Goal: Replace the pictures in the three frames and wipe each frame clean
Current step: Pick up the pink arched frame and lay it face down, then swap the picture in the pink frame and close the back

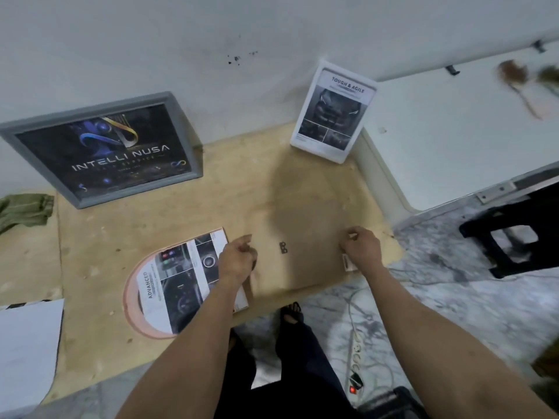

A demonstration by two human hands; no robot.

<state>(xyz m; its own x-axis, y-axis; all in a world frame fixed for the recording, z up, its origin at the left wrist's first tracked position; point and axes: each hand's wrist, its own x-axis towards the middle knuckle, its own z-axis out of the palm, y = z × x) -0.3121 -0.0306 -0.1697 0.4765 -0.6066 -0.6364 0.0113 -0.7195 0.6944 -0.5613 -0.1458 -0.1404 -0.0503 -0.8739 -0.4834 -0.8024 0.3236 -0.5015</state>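
A brown backing board [305,234], face down with a small metal hanger [283,247] at its centre, lies flat on the plywood table [99,237]; the left hand [237,261] grips its left edge with curled fingers, and the right hand [361,247] pinches a small tab at its right edge. A printed picture [181,279] lies just left of the board, overlapping a pink round frame [131,300]. At the far side, a grey frame [99,149] and a white frame [332,111] lean against the wall, with a green cloth [25,207] at far left.
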